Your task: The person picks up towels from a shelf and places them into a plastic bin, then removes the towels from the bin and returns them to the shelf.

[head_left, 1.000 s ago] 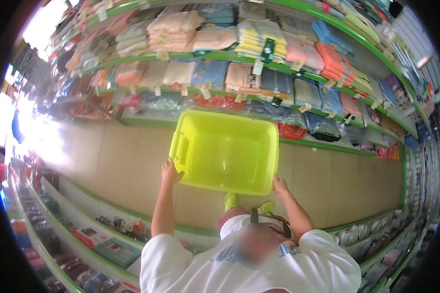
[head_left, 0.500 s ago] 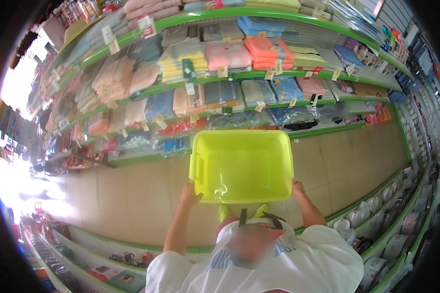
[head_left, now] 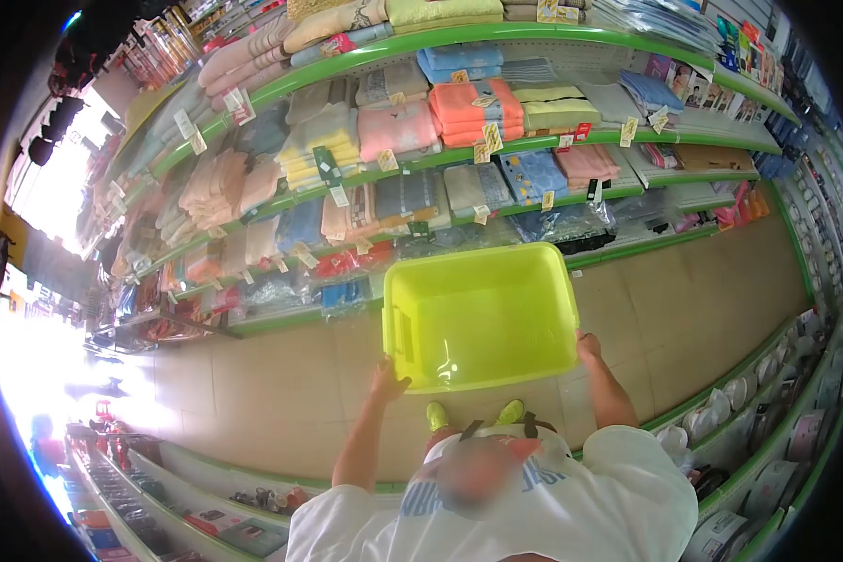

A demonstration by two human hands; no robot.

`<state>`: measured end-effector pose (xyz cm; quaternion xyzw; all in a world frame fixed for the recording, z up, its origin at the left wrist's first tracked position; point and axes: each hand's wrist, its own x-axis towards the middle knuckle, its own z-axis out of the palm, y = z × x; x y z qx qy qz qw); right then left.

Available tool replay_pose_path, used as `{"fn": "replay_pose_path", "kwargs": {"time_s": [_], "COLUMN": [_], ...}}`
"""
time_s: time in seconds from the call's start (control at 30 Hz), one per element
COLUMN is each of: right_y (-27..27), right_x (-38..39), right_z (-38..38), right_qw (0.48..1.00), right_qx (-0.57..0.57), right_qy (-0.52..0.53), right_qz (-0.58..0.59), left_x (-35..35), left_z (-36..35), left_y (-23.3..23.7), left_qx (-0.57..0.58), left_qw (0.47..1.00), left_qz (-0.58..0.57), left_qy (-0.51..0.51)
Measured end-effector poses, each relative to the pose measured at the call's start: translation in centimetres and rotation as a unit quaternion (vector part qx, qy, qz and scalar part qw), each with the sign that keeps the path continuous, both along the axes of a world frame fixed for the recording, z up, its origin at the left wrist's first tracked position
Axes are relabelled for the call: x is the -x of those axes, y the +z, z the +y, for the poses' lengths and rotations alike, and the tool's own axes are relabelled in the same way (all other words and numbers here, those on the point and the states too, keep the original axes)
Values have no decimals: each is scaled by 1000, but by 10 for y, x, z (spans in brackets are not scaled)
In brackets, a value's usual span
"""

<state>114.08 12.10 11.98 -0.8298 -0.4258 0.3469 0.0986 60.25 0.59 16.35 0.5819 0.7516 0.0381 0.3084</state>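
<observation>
A yellow-green plastic bin [head_left: 482,318] is held out in front of my body, its open top facing up and nothing inside it. My left hand [head_left: 389,382] grips the near left corner of the bin. On the other side, my right hand [head_left: 587,347] has its fingers round the right edge near the front corner. Beyond the bin, folded towels lie on green-edged shelves, among them a coral stack [head_left: 476,112], a yellow stack [head_left: 318,150] and a pink towel [head_left: 395,131].
Tiled floor [head_left: 281,384] lies around my green shoes [head_left: 510,412]. Behind and to the right, a low shelf holds white round wares [head_left: 698,423]. Another low shelf [head_left: 225,487] runs along the lower left. Bright light comes from the far left.
The view has turned slightly, so the shelves appear tilted and shifted left. The bin and both my hands appear a little further right, still joined.
</observation>
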Motion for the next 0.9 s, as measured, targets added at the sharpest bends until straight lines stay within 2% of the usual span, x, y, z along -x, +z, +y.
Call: {"fn": "replay_pose_path", "kwargs": {"time_s": [0.1, 0.13, 0.2, 0.27, 0.33, 0.43, 0.53, 0.63, 0.73, 0.8, 0.87, 0.9], "right_y": [-11, -16, -15, -34, -35, -57, -53, -40, -50, -96, -122, -111], "right_x": [-44, -58, -88, -126, -155, -200, -212, -214, -201, -184, -160, -130], "right_z": [11, 17, 27, 34, 40, 53, 41, 30, -4, -41, -99, -124], "right_qw": [1000, 1000, 999, 992, 994, 998, 991, 990, 978, 936, 932, 886], "right_qx": [-1, -6, 16, 17, 15, -1, -113, -110, -159, -317, -197, -128], "right_qy": [-17, -23, -40, -84, -96, -33, -59, -86, -90, -149, -228, -329], "right_qz": [-8, -14, 15, 95, 59, -61, -48, -3, -102, -22, 199, 302], "left_x": [-34, -50, -73, -97, -125, -155, -174, -180, -181, -177, -171, -166], "left_z": [8, 12, 14, 15, 20, 26, 28, 29, 27, 31, 30, 29], "left_y": [10, 21, 13, 10, 13, 8, -3, -9, -1, 3, -1, -3], "left_qx": [20, 55, 34, 30, 40, 45, 31, 32, 56, 60, 53, 52], "left_qw": [999, 996, 997, 995, 992, 990, 987, 985, 982, 980, 979, 979], "left_qz": [-20, -67, -75, -89, -115, -115, -119, -124, -158, -181, -190, -192], "left_qy": [-21, 7, -9, -21, -27, -70, -103, -112, -86, -61, -47, -54]}}
